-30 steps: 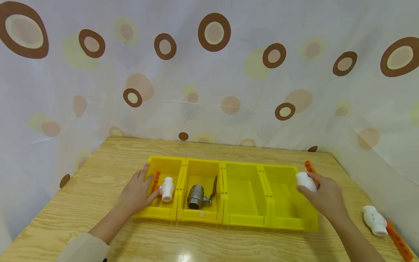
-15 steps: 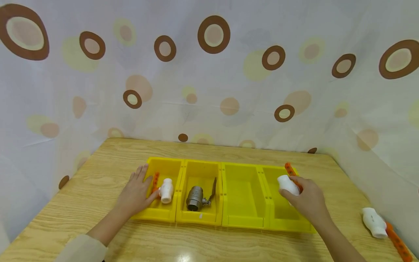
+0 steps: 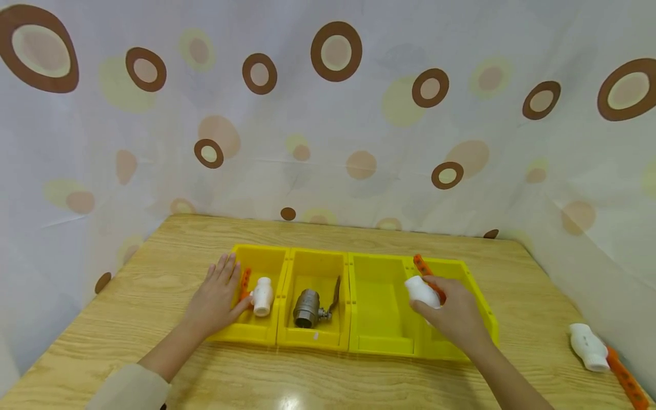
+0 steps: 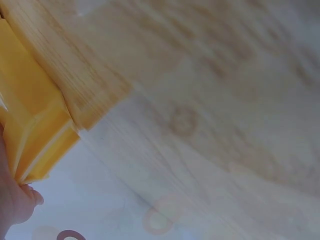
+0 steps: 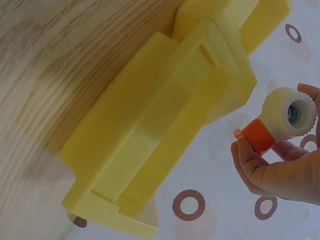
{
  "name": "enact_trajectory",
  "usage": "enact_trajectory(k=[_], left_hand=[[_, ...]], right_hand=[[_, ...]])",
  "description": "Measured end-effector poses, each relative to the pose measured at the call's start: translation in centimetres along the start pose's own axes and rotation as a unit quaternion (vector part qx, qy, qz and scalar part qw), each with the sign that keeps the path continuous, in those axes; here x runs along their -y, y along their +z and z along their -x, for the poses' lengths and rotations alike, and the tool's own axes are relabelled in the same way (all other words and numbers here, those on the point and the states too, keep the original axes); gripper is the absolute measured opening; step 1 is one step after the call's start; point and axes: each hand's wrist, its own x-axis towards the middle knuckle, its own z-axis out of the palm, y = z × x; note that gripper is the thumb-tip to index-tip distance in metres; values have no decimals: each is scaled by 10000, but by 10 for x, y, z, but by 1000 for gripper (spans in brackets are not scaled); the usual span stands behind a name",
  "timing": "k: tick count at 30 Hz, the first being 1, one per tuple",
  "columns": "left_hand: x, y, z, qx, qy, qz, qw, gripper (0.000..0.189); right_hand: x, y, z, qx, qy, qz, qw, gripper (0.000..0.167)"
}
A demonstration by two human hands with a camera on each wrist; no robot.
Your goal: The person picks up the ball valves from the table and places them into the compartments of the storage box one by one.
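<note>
My right hand (image 3: 453, 312) holds a white plastic ball valve (image 3: 422, 291) with an orange handle (image 3: 428, 274), above the divider between the two right-hand compartments of the yellow bins (image 3: 384, 346). In the right wrist view, fingers and thumb grip the valve (image 5: 287, 112) and its open threaded end shows. My left hand (image 3: 214, 299) rests on the left wall of the leftmost bin, fingers fairly straight, thumb reaching inside. Near that thumb, another white ball valve (image 3: 263, 297) with an orange handle lies in the bin. A metal ball valve (image 3: 307, 308) lies in the second compartment.
A third white valve (image 3: 587, 347) with an orange handle lies on the wooden table (image 3: 538, 296) at the far right. Bin walls and dividers stand up between the compartments. Behind the table hangs a patterned curtain (image 3: 359, 125).
My right hand has carried the white valve leftward, from beyond the bins' right edge to over the two right-hand compartments. The left hand has stayed at the leftmost bin.
</note>
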Motion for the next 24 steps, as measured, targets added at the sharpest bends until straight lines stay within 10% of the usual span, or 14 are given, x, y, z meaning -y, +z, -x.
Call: enact_trajectory(k=[24], left_hand=[[1,1,0,-9,-28,-79,10000,72]], right_hand=[[30,37,-3,-142,255,-336,9990,54]])
